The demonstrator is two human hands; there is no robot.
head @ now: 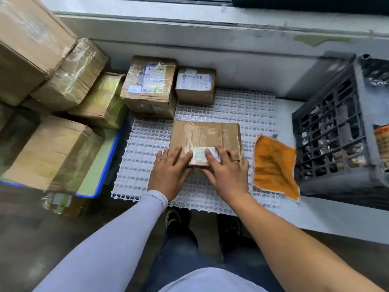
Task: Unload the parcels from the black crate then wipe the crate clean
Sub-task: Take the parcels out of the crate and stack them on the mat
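Both hands are resting flat on a brown parcel (pixel 205 142) that is lying in the middle of the white plastic grid mat (pixel 248 110). Left hand (pixel 170 171) is pressing with straight, spread fingers on the parcel's near left corner, and a pale sleeve (pixel 126 232) is covering that arm up to the wrist. Right hand (pixel 226 171) is lying with its fingers straight over the parcel's white label (pixel 200 153), a ring (pixel 235 160) showing on one finger; neither hand is curling round anything.

Beyond the parcel, two more taped boxes are sitting at the mat's far edge: a larger one (pixel 150 85) with a printed label and a smaller one (pixel 195 85) just beside it on the right. Left of the mat, several bigger cartons (pixel 31 45) are piling up, and one carton (pixel 52 152) is sitting on a blue-edged tray (pixel 107 165).

Right of the mat, an orange cloth (pixel 273 167) is lying flat, partly on the mat's right edge. Just beyond the cloth, the black crate (pixel 334 131) is standing, with packages showing dimly through its lattice side; it is too blurred to tell how many.
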